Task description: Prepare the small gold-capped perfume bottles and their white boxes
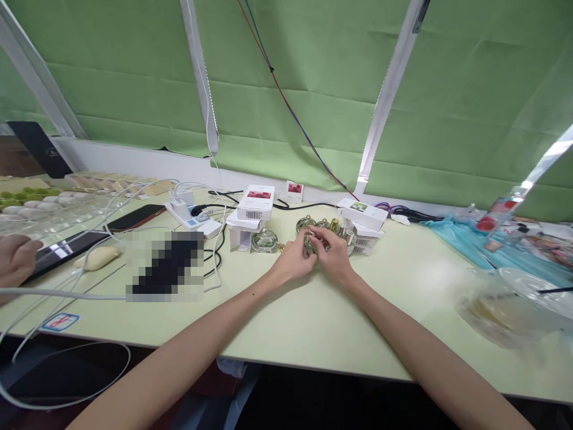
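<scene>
At frame centre I have one glass bottle [308, 244], partly hidden, the fingers [321, 232] of my left hand [293, 260] and right hand [335, 251] pinched closed around it. Left of centre, one round perfume bottle [265, 240] stands on the desk [286, 325].

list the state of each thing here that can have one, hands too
left hand, fingers closed on a small glass bottle
right hand, fingers closed on the same bottle, touching the left
small glass bottle, partly hidden by fingers
red-pictured white box, lying flat atop another box
green-pictured white box, lying flat, raised
power strip, plugged into
green blinds, lowered
</scene>
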`<state>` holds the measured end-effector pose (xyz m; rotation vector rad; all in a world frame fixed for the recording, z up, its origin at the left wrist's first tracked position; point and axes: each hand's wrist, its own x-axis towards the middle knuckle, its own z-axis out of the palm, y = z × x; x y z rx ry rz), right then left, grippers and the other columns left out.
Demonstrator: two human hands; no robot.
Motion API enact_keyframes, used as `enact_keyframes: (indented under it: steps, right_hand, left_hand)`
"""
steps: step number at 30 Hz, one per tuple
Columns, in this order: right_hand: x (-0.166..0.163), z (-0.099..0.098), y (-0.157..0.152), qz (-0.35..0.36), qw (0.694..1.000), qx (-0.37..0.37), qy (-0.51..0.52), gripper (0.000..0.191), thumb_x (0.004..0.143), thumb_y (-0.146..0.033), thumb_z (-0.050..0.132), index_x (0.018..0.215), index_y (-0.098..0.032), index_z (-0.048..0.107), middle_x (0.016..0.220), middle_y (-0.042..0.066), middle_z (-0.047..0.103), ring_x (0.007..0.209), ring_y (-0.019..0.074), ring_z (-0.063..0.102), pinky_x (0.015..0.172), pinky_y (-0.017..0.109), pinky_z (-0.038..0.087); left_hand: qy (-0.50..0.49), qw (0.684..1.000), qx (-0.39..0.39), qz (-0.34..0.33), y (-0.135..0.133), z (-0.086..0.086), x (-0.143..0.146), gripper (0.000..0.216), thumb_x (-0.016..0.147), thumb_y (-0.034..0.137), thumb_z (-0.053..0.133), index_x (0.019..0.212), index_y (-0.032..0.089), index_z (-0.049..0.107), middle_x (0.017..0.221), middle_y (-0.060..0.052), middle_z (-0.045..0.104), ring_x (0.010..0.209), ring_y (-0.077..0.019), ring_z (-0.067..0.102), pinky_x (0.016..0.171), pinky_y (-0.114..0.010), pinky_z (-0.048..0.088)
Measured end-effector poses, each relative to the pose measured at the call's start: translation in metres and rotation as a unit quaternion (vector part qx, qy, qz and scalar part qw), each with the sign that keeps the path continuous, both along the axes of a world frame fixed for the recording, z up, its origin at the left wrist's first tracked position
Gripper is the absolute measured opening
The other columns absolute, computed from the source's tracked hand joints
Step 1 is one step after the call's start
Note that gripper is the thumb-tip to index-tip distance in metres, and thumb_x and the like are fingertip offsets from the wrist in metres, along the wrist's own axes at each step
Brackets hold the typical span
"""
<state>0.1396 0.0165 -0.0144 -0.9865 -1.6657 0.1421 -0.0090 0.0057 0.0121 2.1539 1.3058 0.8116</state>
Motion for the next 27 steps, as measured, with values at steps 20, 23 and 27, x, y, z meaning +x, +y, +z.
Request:
enact_keyframes:
  steps: [20,23,27]
  right_hand:
    - [-0.0004,0.0010,-0.0004,0.016,1.000,-0.005,-0.019,0.028,0.094,-0.025,0.054,0.118,-0.022,0.070,0.110,0.007,0.075,0.087,0.0192,0.069,0.079,0.033,0.055]
    - [-0.0006,-0.0004,0.0004,0.013,1.000,-0.012,-0.019,0.029,0.095,-0.026,0.053,0.118,-0.023,0.070,0.110,0.007,0.074,0.091,0.0198,0.069,0.081,0.034,0.055]
    - [-0.0013,-0.0016,0.0013,0.012,1.000,-0.022,-0.009,0.030,0.095,-0.026,0.053,0.120,-0.022,0.069,0.112,0.008,0.073,0.094,0.0201,0.069,0.084,0.034,0.056]
  left_hand:
    - [-0.022,0.994,0.110,-0.016,0.0095,-0.0051,-0.0005,0.050,0.077,0.025,0.059,0.126,0.021,0.051,0.114,-0.008,0.066,0.099,-0.0239,0.064,0.084,-0.034,0.051]
    - [-0.013,0.994,0.113,0.004,0.0096,-0.0057,-0.0003,0.048,0.078,0.029,0.059,0.126,0.022,0.052,0.118,-0.009,0.066,0.105,-0.0262,0.064,0.085,-0.036,0.052]
    - [-0.007,0.993,0.117,0.031,0.0113,-0.0081,0.0001,0.046,0.079,0.034,0.061,0.123,0.022,0.054,0.120,-0.009,0.066,0.106,-0.0279,0.064,0.084,-0.037,0.052]
